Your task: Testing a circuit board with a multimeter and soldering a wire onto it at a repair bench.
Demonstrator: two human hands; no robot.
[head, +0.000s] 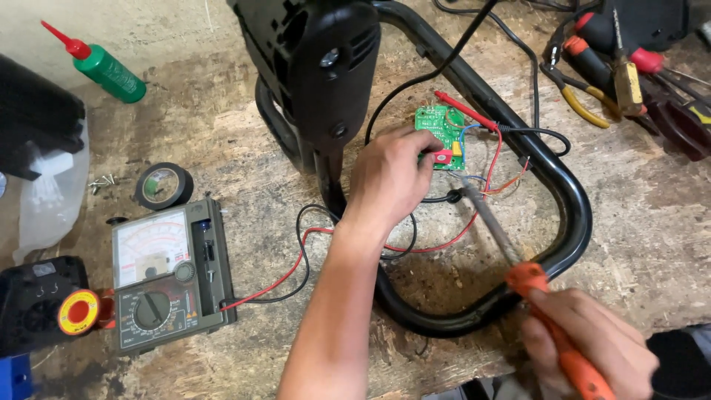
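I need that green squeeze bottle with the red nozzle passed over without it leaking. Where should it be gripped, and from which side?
Grip the green squeeze bottle around the wide middle of its body, coming from above. It lies on its side on the workbench, with the thin red nozzle pointing to the upper left, so both long sides look free. The nozzle looks too slim to hold, and a light squeeze seems wise.

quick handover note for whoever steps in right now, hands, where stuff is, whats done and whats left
Left hand: fingers pinch the small green circuit board on the wooden bench.
Right hand: grips the orange-handled soldering iron, tip at the board's lower edge.
Red test probe lies across the board; its leads run to the grey analog multimeter at left.
Done: board is out on loose wires, meter hooked up.
Left: whether any joint is finished cannot be told; the black appliance housing looks not yet reassembled.
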